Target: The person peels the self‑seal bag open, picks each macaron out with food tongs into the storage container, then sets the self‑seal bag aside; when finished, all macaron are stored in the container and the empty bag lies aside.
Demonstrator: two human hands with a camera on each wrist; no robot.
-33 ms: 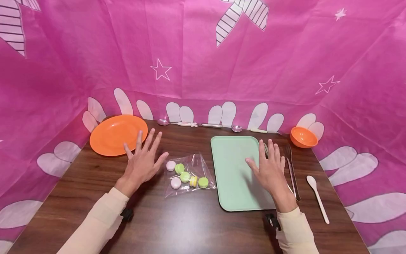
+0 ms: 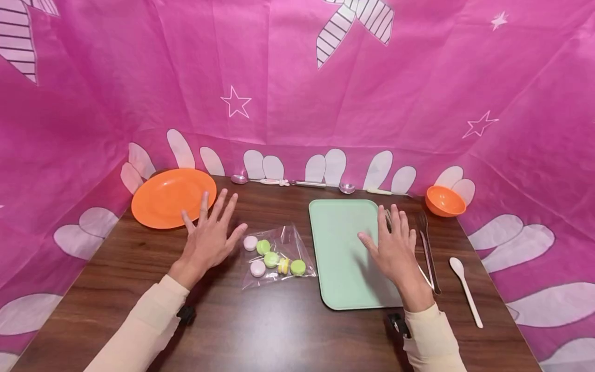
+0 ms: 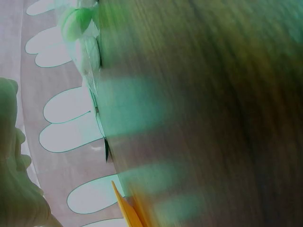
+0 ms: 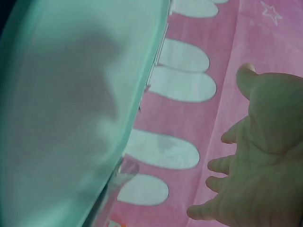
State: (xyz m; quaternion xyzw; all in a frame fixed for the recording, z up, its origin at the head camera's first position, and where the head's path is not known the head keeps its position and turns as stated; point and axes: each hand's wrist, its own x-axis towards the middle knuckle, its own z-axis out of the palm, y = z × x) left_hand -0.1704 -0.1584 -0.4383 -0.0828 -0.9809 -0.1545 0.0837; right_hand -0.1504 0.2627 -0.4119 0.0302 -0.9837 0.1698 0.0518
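My left hand (image 2: pixel 206 243), fingers spread, hovers above the bench (image 2: pixel 232 325), left of the clear bag of macarons (image 2: pixel 280 252) at frame centre. My right hand (image 2: pixel 394 253), fingers also spread, hovers over the green tray (image 2: pixel 344 248), right of centre.

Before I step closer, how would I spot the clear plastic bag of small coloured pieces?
On the dark brown wooden table, find the pale-green rectangular tray. The clear plastic bag lies beside the tray's left edge. Unlike the plain, solid-coloured tray, it is see-through, with small pink, green and yellow pieces showing inside.
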